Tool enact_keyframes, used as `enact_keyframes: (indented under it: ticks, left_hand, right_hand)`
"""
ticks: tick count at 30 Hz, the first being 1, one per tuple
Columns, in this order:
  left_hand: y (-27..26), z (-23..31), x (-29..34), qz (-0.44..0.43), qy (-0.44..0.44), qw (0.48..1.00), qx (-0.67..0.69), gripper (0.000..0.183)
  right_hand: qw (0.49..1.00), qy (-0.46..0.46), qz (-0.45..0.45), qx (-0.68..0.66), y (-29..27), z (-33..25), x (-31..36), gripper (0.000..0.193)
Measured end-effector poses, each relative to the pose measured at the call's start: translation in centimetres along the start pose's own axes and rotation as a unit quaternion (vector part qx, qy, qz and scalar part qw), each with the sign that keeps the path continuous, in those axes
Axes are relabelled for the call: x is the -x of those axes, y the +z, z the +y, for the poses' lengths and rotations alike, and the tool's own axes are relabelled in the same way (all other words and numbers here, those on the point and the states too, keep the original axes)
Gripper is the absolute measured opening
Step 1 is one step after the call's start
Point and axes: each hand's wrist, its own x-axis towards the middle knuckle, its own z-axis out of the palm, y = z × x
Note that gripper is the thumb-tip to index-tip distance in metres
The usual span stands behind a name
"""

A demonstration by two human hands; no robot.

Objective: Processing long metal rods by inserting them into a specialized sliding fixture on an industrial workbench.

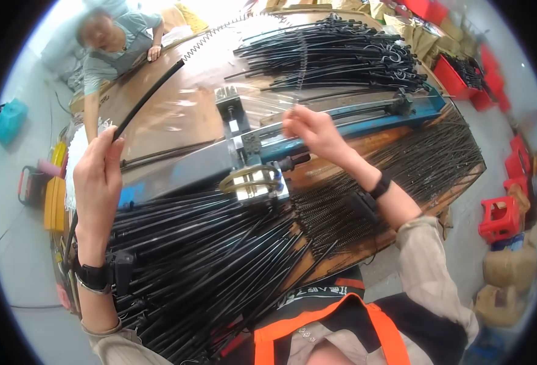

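Black tube (149, 97), held aslant above the left part of the table (186, 118); a thin coiled spring (204, 41) emerges from its upper end and arches rightward, then down. Left hand (98, 179): fingers wrapped around the tube. Right hand (317, 134): blurred, fingers pinched on the spring's far end. Between and below the hands, a metal clamp (253, 182) beside a long blue rail (347, 121). Nearer the wearer, loose black tubes (207, 243); to their right, dark springs (414, 161). Beyond the rail, bundled black cables (347, 55); at upper left, a co-worker (119, 45).
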Motion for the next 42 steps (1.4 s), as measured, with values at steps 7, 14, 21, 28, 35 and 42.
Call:
enact_keyframes:
  ticks: [7, 14, 21, 28, 35, 42]
  left_hand:
    - [-1.5, -3.2, 5.3, -0.04, -0.06, 0.997, -0.018, 0.02]
    - [-0.7, -4.8, 7.8, -0.054, -0.112, 0.992, 0.001, 0.02]
    - [0.2, -5.4, 7.3, -0.081, -0.146, 0.986, 0.009, 0.02]
    - [3.0, -7.2, 7.4, -0.128, -0.09, 0.988, 0.014, 0.019]
    - [15.7, -0.8, 2.2, -0.173, 0.02, 0.982, 0.072, 0.021]
    - [16.1, -1.0, 2.8, -0.206, -0.046, 0.975, 0.073, 0.032]
  right_hand:
    - [0.991, -0.117, -0.057, 0.019, 7.1, -1.2, -6.4, 0.023]
    - [0.986, -0.109, -0.116, 0.044, 9.2, -0.9, -7.9, 0.018]
    - [0.902, -0.198, -0.132, 0.36, 8.8, -1.5, -8.4, 0.005]
    - [0.835, -0.219, 0.06, 0.502, -8.6, 5.4, -0.2, 0.01]
    - [0.862, -0.134, 0.1, 0.479, -17.0, 8.1, 3.9, 0.007]
    - [0.859, -0.125, 0.122, 0.48, -16.1, 9.8, 3.9, 0.005]
